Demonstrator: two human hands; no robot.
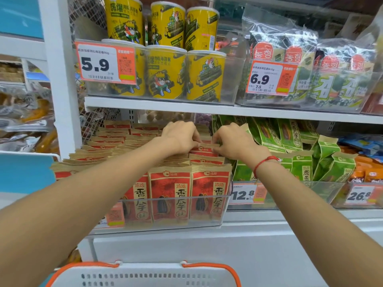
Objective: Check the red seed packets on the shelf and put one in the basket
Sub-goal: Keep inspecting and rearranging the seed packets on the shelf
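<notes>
Several red seed packets (pixel 170 195) with tan tops stand in rows inside a clear bin (pixel 207 219) on the lower shelf. Both my arms reach deep into the rows. My left hand (pixel 179 135) pinches the top left corner of one red packet (pixel 204 151) a few rows back. My right hand (pixel 234 140), with a red string on its wrist, pinches the same packet's top right corner. The white basket (pixel 145 275) with orange handles sits at the bottom edge of the view, below the shelf.
Green seed packets (pixel 298 160) fill the bin to the right, orange packs beyond them. Yellow tubs (pixel 165 73) and seaweed bags (pixel 310 67) stand on the shelf above, close over my hands. A white upright post (pixel 60 79) borders the left.
</notes>
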